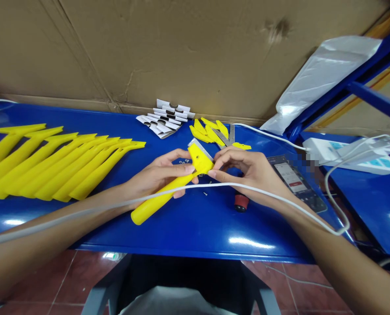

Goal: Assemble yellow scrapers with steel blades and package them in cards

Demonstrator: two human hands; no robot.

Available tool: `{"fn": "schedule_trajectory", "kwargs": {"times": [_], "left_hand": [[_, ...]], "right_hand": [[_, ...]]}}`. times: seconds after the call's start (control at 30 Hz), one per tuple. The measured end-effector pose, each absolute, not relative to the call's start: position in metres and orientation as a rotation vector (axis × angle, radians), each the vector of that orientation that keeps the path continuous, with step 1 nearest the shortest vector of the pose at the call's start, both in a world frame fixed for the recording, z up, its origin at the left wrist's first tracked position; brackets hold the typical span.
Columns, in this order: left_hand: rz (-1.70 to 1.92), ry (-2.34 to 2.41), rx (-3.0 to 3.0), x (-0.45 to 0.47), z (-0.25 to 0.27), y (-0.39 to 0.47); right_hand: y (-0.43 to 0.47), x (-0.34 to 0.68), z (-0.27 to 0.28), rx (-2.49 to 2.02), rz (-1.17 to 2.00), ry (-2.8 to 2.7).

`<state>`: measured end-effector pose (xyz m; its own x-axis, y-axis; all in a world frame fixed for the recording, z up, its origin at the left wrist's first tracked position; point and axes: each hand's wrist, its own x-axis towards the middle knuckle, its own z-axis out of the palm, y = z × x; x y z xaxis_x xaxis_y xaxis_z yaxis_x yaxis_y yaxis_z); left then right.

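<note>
Currently in hand: 1 scraper [178, 183], yellow, held above the surface [181, 234] approx. mid-length, handle slanting down toward the wearer's L.

L hand [157, 171]: grip clamped on the scraper at its neck, thumb on top. R hand [249, 170]: grip pinched on the head's corner, thumb and fingertips together at the blade [204, 149] side.

Status (judged): part-assembled. Done: blade lies along the head's edge. Left, prob.: fastening, as the head hole looks dark w/ no screw seen in it.

Loose stock: screws [205, 194] and tiny nuts [183, 162] under the hands; pile of yellow plates [211, 133] w/ metal strips [232, 133], far side, appar. unfitted; white sleeves [165, 119], stacked by the cardboard.

L end: row of handles [96, 173], approx. 8, side by side; heads nearly edge-on, so can't tell if finished.

R side: red/blk. tool [241, 203], partly hidden below R hand; phone [300, 186]; power strip [355, 153]. White cable [260, 188] crosses in front of both arms.
</note>
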<state>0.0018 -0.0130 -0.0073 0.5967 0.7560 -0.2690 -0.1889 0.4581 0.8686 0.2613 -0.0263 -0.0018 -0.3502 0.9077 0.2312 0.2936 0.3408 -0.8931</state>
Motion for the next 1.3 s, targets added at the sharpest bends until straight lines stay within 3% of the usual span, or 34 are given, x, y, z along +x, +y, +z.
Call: {"fn": "schedule_trajectory", "kwargs": {"times": [1.3], "left_hand": [[0.656, 0.741, 0.791, 0.003, -0.004, -0.014]], "right_hand": [[-0.029, 0.262, 0.009, -1.036, 0.718, -2.037]]}}
